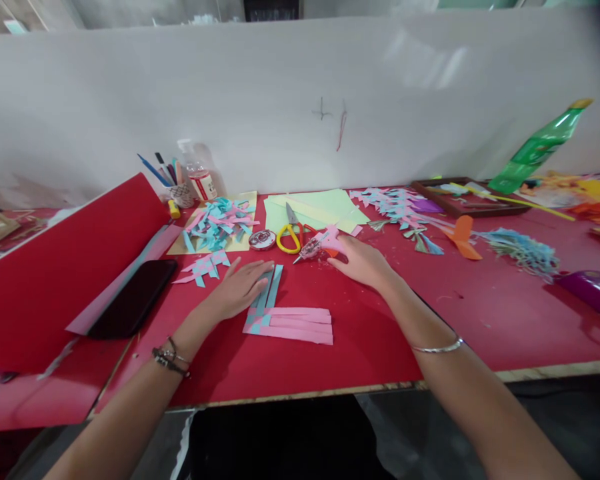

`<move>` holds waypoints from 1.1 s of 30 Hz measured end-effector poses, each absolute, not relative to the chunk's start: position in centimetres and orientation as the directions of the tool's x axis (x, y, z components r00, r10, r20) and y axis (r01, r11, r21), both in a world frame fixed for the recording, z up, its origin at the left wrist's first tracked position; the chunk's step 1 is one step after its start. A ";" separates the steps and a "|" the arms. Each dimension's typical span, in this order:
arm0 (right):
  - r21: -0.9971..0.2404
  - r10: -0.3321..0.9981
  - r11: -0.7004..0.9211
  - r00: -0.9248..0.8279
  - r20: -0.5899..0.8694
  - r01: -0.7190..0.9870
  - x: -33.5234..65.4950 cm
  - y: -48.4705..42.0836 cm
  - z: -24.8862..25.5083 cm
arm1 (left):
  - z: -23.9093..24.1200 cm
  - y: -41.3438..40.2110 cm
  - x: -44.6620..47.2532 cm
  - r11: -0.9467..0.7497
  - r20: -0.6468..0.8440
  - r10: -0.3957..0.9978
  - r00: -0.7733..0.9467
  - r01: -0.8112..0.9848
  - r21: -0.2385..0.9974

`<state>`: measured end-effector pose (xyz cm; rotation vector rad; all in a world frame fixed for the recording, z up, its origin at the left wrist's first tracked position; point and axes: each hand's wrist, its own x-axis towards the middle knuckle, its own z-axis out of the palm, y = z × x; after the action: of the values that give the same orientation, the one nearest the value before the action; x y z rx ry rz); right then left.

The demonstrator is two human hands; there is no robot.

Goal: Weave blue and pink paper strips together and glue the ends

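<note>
My left hand [240, 288] lies flat with fingers stretched out, pressing on a partly woven mat of pink and blue paper strips [290, 319] on the red table [370, 353]. My right hand [361, 260] reaches forward with fingers curled around a pink and orange object [331, 241] whose patterned metal tip [307, 251] points left; I cannot name it for sure. Yellow-handled scissors [289, 235] lie just left of that hand.
A pile of cut pink and blue strips [219, 223] lies on yellow paper; a small woven piece [205, 267], tape roll [262, 239], green sheets [320, 208], pen cup [180, 190], glue bottle [200, 177], black phone [133, 297], red sheet [55, 267], woven pieces [397, 207], green bottle [540, 148].
</note>
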<state>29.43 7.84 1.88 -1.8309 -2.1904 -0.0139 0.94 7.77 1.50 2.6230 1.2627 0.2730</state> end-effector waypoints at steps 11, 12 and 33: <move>-0.232 0.956 0.177 -0.111 0.273 0.957 29.9 7.8 2.1 | 1.3 5.0 -2.9 -0.629 -0.093 0.763 0.640 0.768 0.125; -0.229 0.955 0.172 -0.105 0.276 0.958 30.0 7.9 2.1 | 1.4 4.8 -3.0 -0.627 -0.094 0.766 0.636 0.771 0.111; -0.216 0.956 0.102 -0.036 0.290 0.971 30.6 8.3 1.7 | 3.6 2.0 -0.3 -0.434 0.078 0.891 0.447 0.890 -0.141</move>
<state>30.61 8.26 1.74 -1.8895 -2.0293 -0.0567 -0.34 1.96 3.65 2.8063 1.7434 -0.0133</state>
